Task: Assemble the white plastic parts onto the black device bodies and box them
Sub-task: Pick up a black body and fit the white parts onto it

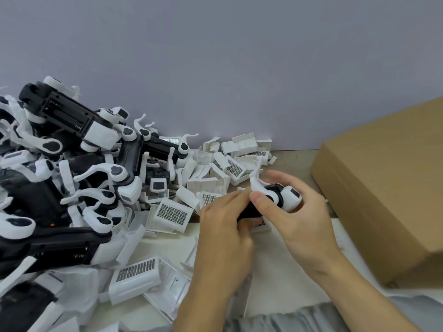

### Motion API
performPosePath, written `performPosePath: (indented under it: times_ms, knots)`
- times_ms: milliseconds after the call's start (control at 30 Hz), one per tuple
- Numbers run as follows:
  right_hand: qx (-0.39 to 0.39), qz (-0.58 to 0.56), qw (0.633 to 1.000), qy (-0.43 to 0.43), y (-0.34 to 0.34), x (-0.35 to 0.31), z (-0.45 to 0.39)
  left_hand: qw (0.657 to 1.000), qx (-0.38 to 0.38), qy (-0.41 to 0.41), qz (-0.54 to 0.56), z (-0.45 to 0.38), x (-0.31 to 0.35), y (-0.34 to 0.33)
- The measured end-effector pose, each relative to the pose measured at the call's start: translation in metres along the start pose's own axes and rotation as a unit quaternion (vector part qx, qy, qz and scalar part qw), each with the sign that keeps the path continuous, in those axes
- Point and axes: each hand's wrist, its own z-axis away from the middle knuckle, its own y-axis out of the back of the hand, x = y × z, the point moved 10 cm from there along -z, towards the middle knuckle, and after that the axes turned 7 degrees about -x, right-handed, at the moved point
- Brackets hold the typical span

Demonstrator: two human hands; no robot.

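Now both hands hold one device body (275, 200) just left of the box (383, 188): the left hand (223, 226) grips its black end, the right hand (297, 212) grasps the white head. The thin white arm (255, 180) may snap if pressed crookedly. Loose parts (172, 212) cover the pale table (275, 259) below a grey wall (215, 56).

A single wide-angle head-worn camera looks forward and down, close over the counter (167, 240), toward a grey wall (215, 56) behind.
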Motion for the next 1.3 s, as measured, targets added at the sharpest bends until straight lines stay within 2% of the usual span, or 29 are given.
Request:
performPosePath:
  times_ms: [333,467,600,667,700,733,833,900,967,1100,1200,1300]
  knots:
    - [-0.004,-0.019,1.000,-0.007,0.001,0.001,-0.001,1.000,-0.018,0.022,-0.009,0.000,0.000,-0.002]
    - [0.004,-0.027,1.000,-0.001,-0.001,0.003,0.000,0.999,0.006,0.045,-0.031,0.005,-0.005,0.001]
    - [-0.040,-0.050,0.998,-0.016,-0.014,0.013,0.003,0.994,0.060,0.065,0.066,0.004,-0.014,0.009]
    - [-0.033,-0.045,0.998,-0.026,-0.011,0.017,0.003,0.970,0.116,0.113,0.179,0.005,-0.026,0.020]
    - [-0.024,-0.039,0.998,-0.033,-0.009,0.020,0.003,0.945,0.146,0.145,0.256,0.008,-0.034,0.023]
    - [-0.020,-0.033,0.998,-0.040,-0.008,0.023,0.002,0.909,0.173,0.182,0.334,0.012,-0.044,0.024]
    - [-0.031,-0.019,0.998,-0.059,-0.011,0.029,0.001,0.765,0.207,0.276,0.544,0.022,-0.062,0.010]
    - [-0.039,-0.010,0.997,-0.065,-0.014,0.030,0.001,0.705,0.196,0.281,0.621,0.021,-0.059,0.003]
    - [-0.048,-0.009,0.996,-0.068,-0.016,0.030,0.001,0.695,0.178,0.263,0.645,0.016,-0.052,0.002]
    - [-0.070,-0.016,0.995,-0.065,-0.024,0.028,0.002,0.728,0.165,0.268,0.610,0.013,-0.052,0.000]
    - [-0.080,-0.020,0.994,-0.072,-0.026,0.027,0.003,0.714,0.164,0.264,0.627,0.013,-0.056,-0.002]
    - [-0.122,-0.060,0.987,-0.090,-0.035,0.030,0.007,0.722,0.134,0.265,0.625,0.014,-0.057,-0.005]
